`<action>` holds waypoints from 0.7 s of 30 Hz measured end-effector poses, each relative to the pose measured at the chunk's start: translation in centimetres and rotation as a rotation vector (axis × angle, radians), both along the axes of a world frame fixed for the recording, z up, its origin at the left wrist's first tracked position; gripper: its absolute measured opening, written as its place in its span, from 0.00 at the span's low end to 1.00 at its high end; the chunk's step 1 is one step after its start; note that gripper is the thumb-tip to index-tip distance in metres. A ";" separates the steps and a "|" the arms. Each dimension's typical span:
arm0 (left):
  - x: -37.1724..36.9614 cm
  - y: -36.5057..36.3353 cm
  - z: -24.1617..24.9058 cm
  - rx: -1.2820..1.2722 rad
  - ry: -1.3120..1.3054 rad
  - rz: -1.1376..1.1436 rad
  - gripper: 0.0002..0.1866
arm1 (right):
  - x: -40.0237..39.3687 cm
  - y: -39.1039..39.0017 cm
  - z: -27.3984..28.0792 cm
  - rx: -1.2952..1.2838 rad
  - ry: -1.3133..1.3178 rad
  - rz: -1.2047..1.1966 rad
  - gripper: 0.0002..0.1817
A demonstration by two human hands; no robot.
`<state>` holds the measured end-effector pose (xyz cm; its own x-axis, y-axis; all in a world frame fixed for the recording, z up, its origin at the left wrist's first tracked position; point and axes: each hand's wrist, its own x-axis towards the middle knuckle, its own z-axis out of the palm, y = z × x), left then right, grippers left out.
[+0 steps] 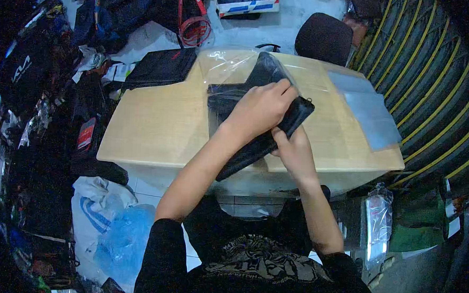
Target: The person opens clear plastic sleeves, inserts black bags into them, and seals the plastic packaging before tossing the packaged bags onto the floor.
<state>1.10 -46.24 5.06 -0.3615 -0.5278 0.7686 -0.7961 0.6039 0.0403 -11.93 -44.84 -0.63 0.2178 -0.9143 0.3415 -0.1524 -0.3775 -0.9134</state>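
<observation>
A black pouch-like item point(294, 118) is held at a slant over the table, with a small ring or zip pull at its right corner. My right hand point(297, 152) grips its lower edge, the thumb on top and the other fingers partly hidden. Across its upper side lies my left hand point(263, 108), fingers bent and closed at the far edge, where clear plastic point(223, 58) meets black material. Whether the left fingers pinch the plastic or the pouch is hard to see. More black material point(218, 95) lies under the clear plastic behind my left wrist.
The pale wooden table point(150, 126) has a curved front edge. Flat black items point(162, 66) lie at its back left, and translucent plastic sleeves point(371, 114) at its right. Yellow-striped tyres point(433, 93) stand beyond. A white sack and blue bag point(126, 239) sit at lower left.
</observation>
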 end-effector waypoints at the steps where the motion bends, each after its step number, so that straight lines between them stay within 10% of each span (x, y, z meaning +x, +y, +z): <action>1: -0.2 0.4 0.3 0.004 0.013 -0.030 0.08 | -0.2 -1.0 -0.5 0.002 0.062 -0.005 0.17; 5: -0.2 1.4 0.9 -0.065 0.125 0.050 0.06 | -0.1 0.6 2.8 -0.320 0.350 -0.210 0.17; 14: -3.6 0.7 -1.3 0.066 0.249 0.189 0.06 | -3.0 2.6 1.6 0.137 0.513 -0.176 0.26; 18: -5.2 1.0 -2.5 0.092 0.035 0.162 0.09 | -3.8 0.4 -4.3 0.293 0.323 -0.103 0.18; 21: -5.0 1.2 -2.8 0.108 -0.076 0.167 0.09 | -2.3 1.2 -3.3 0.555 -0.445 0.059 0.13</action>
